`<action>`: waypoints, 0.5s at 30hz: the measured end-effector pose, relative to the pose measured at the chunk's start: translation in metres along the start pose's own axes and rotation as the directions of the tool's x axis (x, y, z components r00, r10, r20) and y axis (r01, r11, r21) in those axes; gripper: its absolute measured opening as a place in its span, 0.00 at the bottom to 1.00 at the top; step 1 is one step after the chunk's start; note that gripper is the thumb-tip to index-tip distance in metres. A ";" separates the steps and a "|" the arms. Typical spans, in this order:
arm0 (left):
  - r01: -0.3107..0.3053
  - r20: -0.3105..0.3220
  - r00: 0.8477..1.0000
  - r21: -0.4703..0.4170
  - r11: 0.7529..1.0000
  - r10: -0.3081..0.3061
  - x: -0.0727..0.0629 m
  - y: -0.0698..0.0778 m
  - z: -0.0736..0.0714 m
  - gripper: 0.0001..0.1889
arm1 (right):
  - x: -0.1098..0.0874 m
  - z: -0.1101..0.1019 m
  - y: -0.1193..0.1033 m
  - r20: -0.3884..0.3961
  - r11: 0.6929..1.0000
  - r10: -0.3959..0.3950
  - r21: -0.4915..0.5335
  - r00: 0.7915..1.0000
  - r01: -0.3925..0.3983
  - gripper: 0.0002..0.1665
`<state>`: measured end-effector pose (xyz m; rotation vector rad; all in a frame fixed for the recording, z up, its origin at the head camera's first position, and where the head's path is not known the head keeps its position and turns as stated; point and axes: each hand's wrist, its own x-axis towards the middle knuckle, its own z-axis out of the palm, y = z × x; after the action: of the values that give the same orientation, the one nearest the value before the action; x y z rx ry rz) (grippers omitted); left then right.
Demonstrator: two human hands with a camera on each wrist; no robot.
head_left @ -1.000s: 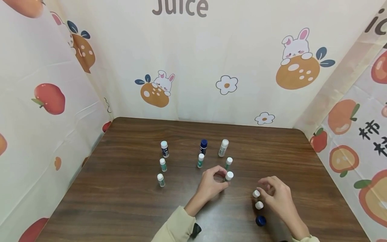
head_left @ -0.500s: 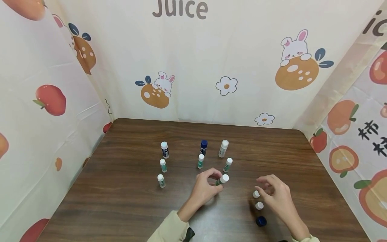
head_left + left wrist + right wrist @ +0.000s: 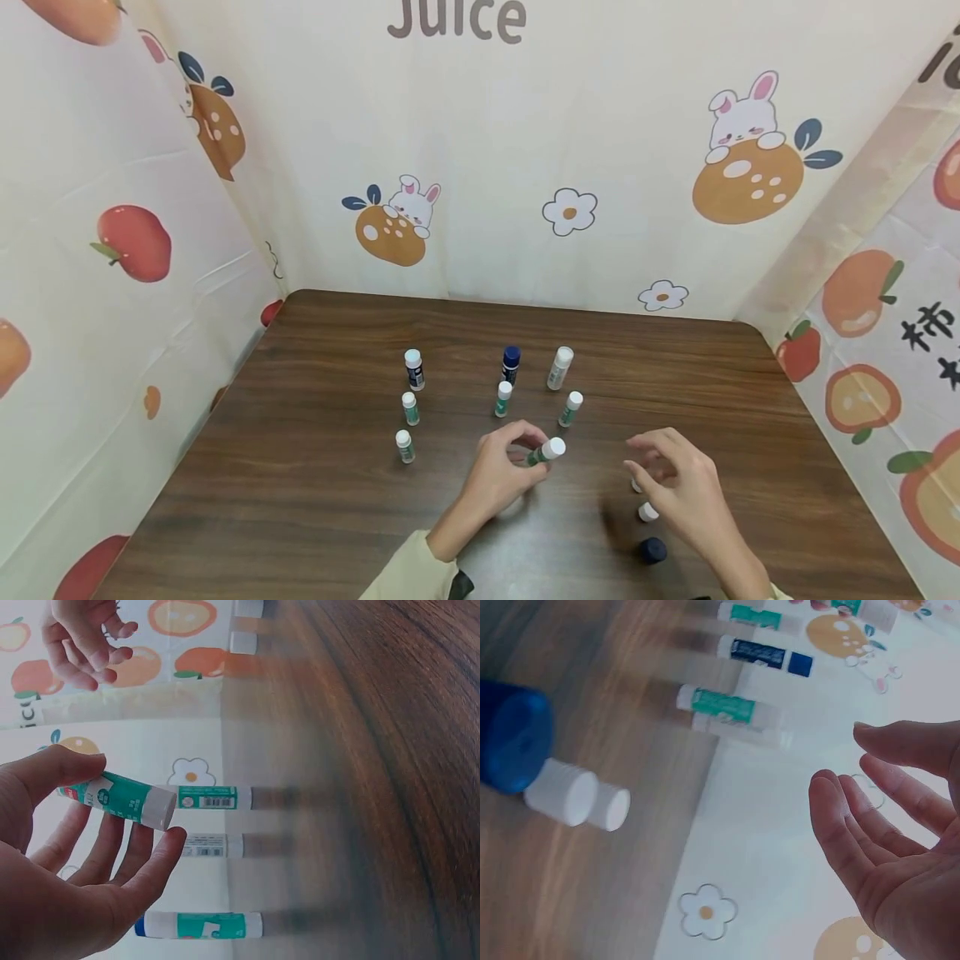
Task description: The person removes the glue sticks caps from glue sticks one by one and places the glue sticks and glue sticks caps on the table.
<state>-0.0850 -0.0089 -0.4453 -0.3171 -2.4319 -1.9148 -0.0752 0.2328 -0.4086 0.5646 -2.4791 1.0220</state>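
In the head view my left hand (image 3: 495, 473) grips a green-labelled glue stick (image 3: 544, 452) with a white cap, tilted and lifted off the table. The left wrist view shows thumb and fingers around this glue stick (image 3: 124, 799). My right hand (image 3: 681, 487) hovers to the right, its fingers loosely bent and holding nothing. By it are a white cap (image 3: 648, 512), a dark blue cap (image 3: 652, 550) and a second white cap (image 3: 636, 486), mostly hidden by the thumb. The right wrist view has the blue cap (image 3: 517, 739) closest.
Several upright glue sticks stand beyond the hands: a white one (image 3: 559, 368), a green one (image 3: 571, 409), a blue-capped one (image 3: 511, 365) and another green one (image 3: 503, 399). A column of three (image 3: 410, 409) stands left. Printed curtains (image 3: 495, 150) border the brown table (image 3: 322, 500).
My left hand has lifted its glue stick, drawn it left away from the standing ones and tilted it. My right hand has shifted slightly left, covering more of one white cap.
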 end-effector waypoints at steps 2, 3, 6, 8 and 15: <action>-0.015 0.004 1.000 0.000 1.000 0.015 -0.002 0.002 -0.003 0.11 | 0.002 0.000 -0.005 0.002 1.000 -0.016 0.008 1.000 0.016 0.23; -0.022 0.008 1.000 -0.001 1.000 0.022 -0.003 0.003 -0.004 0.12 | 0.003 0.001 -0.008 0.003 1.000 -0.024 0.014 1.000 0.024 0.23; -0.032 0.020 0.999 -0.004 0.999 0.032 -0.006 0.005 -0.008 0.12 | 0.005 0.001 -0.015 0.001 0.998 -0.055 0.030 0.998 0.055 0.24; -0.033 0.027 0.999 -0.009 0.999 0.033 -0.008 0.006 -0.010 0.12 | 0.007 0.002 -0.019 -0.003 0.995 -0.084 0.049 0.996 0.084 0.24; -0.041 0.024 0.999 -0.020 0.999 0.041 -0.015 0.010 -0.018 0.12 | 0.012 0.006 -0.030 -0.004 0.980 -0.176 0.098 0.984 0.175 0.27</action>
<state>-0.0705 -0.0260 -0.4336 -0.3901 -2.4030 -1.9306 -0.0710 0.2063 -0.3895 0.8013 -2.3436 1.0765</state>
